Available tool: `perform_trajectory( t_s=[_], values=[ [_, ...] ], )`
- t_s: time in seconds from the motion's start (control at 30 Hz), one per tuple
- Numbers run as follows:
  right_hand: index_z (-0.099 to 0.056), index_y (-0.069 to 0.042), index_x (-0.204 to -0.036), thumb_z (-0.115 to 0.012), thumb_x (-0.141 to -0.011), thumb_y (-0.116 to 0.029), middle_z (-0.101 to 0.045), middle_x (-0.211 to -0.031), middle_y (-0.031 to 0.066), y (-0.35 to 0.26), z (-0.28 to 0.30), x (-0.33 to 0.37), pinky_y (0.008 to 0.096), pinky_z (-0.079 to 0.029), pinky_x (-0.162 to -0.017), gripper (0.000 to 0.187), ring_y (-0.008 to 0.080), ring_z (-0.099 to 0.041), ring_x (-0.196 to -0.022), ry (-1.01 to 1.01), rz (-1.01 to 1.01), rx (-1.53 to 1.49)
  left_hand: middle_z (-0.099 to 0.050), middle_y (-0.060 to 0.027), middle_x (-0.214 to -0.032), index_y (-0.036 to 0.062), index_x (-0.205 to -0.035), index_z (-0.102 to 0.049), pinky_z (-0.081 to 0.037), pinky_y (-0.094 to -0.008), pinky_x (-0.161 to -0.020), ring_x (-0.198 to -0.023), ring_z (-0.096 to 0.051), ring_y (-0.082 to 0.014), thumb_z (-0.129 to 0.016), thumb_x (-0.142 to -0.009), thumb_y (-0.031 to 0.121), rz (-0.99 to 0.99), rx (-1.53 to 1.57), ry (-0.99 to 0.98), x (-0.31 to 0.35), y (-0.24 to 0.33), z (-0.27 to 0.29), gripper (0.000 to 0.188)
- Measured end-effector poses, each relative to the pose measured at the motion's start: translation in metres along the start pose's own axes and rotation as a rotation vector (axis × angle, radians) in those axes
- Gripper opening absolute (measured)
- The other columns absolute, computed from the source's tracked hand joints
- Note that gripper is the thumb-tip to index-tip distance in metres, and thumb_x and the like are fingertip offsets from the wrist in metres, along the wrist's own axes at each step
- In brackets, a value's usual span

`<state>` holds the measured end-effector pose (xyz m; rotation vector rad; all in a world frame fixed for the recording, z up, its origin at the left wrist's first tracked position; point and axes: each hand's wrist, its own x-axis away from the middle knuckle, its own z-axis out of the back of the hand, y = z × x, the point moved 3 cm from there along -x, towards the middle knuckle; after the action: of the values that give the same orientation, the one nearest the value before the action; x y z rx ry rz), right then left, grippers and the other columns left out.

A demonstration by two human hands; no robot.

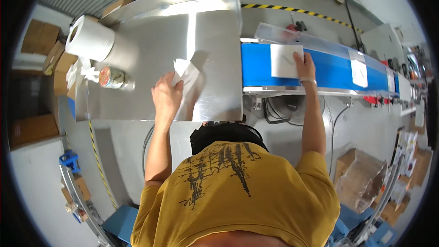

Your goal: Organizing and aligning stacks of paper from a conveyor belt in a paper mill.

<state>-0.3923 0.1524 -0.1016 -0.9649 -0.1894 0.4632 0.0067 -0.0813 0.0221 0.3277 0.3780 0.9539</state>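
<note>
White packet [282,62] against half-curled right fingers [308,60], paper [189,75] in closed left fingers [167,80].

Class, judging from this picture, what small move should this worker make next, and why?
Probably lift the nearer white square off the blue belt with the right-hand grip: it is at the square's right edge, while the left-hand grip holds a creased white piece over the steel table.
</note>
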Motion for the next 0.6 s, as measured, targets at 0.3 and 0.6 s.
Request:
perform_trajectory(
  t_s=[0.3,0.6],
  values=[
    [-0.044,-0.007,-0.135,-0.086,-0.064,-0.031,-0.046,-0.135,0.0182,-0.076,0.007,0.053,0.0422,-0.043,-0.098,0.086,0.0316,-0.05,-0.12,-0.331,0.3,-0.295,-0.067,-0.0194,-0.095,0.0049,-0.108,-0.062,-0.05,-0.0427,-0.078,-0.087,-0.063,-0.0378,-0.063,-0.08,0.004,-0.286,0.289,-0.395,0.002,0.071,-0.012,0.028],
    [-0.055,-0.001,-0.107,-0.066,-0.089,-0.019,-0.057,-0.092,0.001,-0.125,-0.06,0.105,0.0238,-0.044,-0.074,0.027,0.0071,-0.05,-0.085,-0.863,0.23,-0.541,-0.068,-0.0074,-0.093,0.0046,-0.126,-0.057,-0.049,-0.0264,-0.074,-0.081,-0.059,-0.0108,-0.063,-0.087,0.003,-0.059,0.912,-0.677,-0.006,0.087,-0.067,0.039]
  ],
)
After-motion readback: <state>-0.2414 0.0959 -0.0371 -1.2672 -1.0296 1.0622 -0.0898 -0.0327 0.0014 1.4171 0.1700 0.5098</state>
